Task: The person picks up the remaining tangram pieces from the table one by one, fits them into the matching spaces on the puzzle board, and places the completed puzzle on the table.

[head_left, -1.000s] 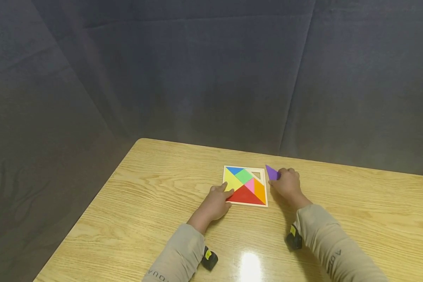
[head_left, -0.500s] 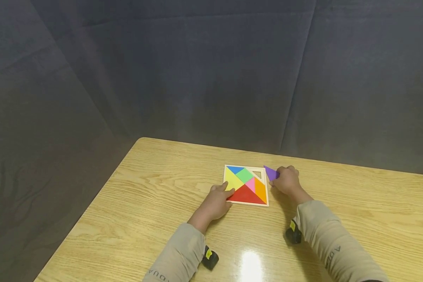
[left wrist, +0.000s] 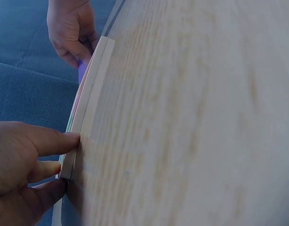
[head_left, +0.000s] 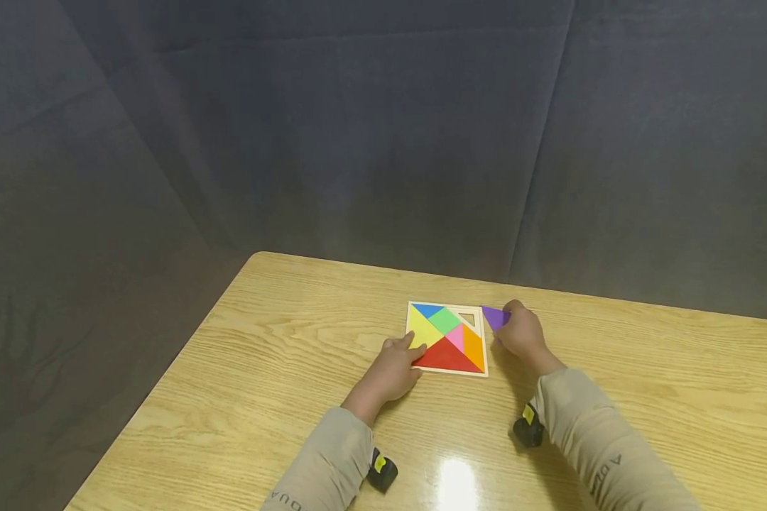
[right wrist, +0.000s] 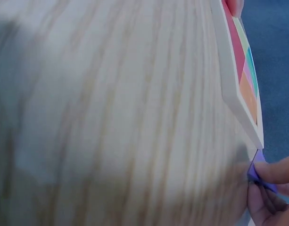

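Observation:
A square tangram board (head_left: 448,371) lies on the table with blue, green, yellow, pink, orange and red pieces in it. Its far right corner shows a bare triangular recess with a cut-out. My left hand (head_left: 393,367) holds the board at its near left corner, thumb at the near edge and fingers over the yellow side, as the left wrist view also shows. Just right of the far right corner, my right hand (head_left: 522,331) pinches a purple triangle piece (head_left: 495,317). In the right wrist view, thumb and fingers grip that purple piece (right wrist: 260,155) close to the board's corner.
The wood-grain table (head_left: 294,319) extends on both sides of the board. A dark cloth curtain (head_left: 371,142) hangs behind its far edge. Black wrist cameras (head_left: 381,471) sit below both cuffs.
My right hand has turned the purple triangle piece, and its pointed end has come up to the board's far right corner. My left hand stays on the board.

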Demonstrator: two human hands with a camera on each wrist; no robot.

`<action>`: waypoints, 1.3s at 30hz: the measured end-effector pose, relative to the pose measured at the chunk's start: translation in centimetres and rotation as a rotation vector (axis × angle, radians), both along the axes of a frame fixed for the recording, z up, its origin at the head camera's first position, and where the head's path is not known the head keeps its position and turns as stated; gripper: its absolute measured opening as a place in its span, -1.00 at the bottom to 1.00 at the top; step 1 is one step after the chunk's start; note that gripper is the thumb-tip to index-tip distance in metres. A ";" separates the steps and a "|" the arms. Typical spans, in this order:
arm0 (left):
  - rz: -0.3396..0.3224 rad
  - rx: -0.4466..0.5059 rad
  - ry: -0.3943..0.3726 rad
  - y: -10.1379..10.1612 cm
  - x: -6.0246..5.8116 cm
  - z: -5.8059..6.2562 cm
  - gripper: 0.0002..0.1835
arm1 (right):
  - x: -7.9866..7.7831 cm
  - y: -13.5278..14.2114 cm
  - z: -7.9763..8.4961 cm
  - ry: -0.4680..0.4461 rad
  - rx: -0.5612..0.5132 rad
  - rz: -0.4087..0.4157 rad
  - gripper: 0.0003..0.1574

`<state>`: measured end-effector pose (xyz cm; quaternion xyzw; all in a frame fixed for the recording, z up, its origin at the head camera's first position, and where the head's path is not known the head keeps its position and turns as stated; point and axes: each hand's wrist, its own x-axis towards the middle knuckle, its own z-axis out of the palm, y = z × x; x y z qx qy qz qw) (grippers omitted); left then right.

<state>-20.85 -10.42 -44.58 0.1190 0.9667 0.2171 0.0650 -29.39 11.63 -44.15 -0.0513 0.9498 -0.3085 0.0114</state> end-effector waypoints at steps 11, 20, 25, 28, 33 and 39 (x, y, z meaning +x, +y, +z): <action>-0.005 0.007 0.006 -0.1 0.0 0.1 -0.55 | -0.1 0.6 -0.5 0.042 -0.164 -0.108 -0.56; -0.012 -0.003 0.027 -0.2 0.0 0.0 -0.55 | 0.1 0.3 -0.3 0.062 -0.223 -0.121 -0.66; -0.015 -0.008 0.027 -0.1 0.0 0.1 -0.55 | 0.2 0.0 -0.1 0.069 -0.248 -0.106 -0.68; -0.014 -0.014 0.024 -0.1 -0.1 0.1 -0.55 | 0.1 -0.1 -0.1 0.075 -0.253 -0.101 -0.68; -0.010 -0.006 0.015 -0.1 0.0 0.2 -0.55 | 0.1 -0.4 -0.2 0.101 -0.268 -0.095 -0.69; -0.007 -0.006 0.014 -0.1 0.0 0.2 -0.55 | 0.3 -0.7 -0.1 0.109 -0.301 -0.081 -0.70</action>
